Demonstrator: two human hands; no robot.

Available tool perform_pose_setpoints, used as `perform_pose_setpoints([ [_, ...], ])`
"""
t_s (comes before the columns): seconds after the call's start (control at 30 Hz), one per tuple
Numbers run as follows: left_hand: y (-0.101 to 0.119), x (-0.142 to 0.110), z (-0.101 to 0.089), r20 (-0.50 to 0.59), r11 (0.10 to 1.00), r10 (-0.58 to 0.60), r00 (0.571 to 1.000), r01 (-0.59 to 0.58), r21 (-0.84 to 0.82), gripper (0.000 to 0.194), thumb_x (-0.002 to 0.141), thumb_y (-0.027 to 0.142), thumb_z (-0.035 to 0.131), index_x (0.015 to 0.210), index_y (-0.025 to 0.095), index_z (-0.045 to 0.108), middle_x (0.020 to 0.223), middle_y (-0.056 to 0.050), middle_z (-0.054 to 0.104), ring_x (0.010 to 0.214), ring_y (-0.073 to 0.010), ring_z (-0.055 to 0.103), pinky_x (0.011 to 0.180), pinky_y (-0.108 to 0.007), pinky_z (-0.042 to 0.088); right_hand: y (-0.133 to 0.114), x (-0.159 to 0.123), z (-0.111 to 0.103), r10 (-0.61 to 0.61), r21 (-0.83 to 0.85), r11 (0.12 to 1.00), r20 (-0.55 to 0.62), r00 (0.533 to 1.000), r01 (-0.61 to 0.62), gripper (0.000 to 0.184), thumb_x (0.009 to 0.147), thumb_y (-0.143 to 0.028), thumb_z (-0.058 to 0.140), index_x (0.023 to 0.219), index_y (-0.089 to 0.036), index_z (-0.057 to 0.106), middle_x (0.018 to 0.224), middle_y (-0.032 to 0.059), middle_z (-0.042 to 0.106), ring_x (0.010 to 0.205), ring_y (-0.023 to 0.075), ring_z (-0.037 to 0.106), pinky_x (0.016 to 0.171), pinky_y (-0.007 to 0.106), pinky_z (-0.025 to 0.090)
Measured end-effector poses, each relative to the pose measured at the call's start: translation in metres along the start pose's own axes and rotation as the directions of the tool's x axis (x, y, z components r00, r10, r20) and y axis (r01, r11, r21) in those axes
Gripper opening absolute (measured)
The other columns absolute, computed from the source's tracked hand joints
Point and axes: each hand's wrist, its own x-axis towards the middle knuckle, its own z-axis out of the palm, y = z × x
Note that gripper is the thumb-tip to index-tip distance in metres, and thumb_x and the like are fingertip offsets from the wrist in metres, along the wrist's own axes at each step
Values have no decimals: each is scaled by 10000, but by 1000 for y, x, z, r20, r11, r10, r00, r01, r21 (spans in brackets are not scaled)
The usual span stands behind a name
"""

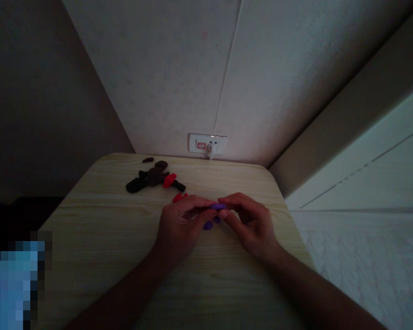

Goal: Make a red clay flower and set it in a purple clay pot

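A small lump of purple modelling clay (219,206) is pinched between the fingertips of both hands. My left hand (182,220) grips its left end with thumb and forefinger. From the right, my right hand (249,220) holds the other end in the same kind of pinch. Just below, a second purple clay piece (208,225) rests on the table, with another partly hidden bit beside it. A red clay piece (180,197) shows beyond my left hand, which covers part of it.
Black and brown clay lumps (154,175) lie at the back left of the wooden table (99,220), with a red clay piece (170,180) among them. A wall socket (207,144) with a plug sits behind the table. A pale quilted surface (365,266) is at right.
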Motion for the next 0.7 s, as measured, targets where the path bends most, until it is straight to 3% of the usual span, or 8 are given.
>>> perform_pose_setpoints([
  [0.1,-3,-1,-1,32,998,51,998,-52,31,116,768,118,821,842,207,821,793,-3,791,695,-137,745,634,-198,609,2,0,-1,11,23,1000,-20,1000,-10,141,881,-211,798,1012,-262,807,913,48,769,842,188,710,747,317,578],
  [0.3,-6,-3,-2,111,999,33,993,-29,-42,85,837,181,779,917,203,793,865,-18,798,784,-149,765,699,-207,625,-5,4,1,17,98,995,-43,999,-13,107,881,-183,791,943,-262,829,846,37,743,778,158,686,688,275,566],
  [0.6,-3,-1,-1,51,992,113,992,-115,56,96,783,105,800,811,194,819,749,-11,784,685,-134,744,635,-182,608,-2,2,2,98,204,974,25,995,-101,58,894,-200,765,935,-241,761,907,32,680,845,152,653,752,269,572],
  [0.7,-4,-1,-1,19,995,90,996,-90,48,101,750,117,836,793,208,833,730,-8,793,642,-140,743,594,-188,605,-2,2,2,119,198,972,44,992,-125,30,918,-210,732,936,-234,737,925,38,663,868,160,642,769,284,574],
])
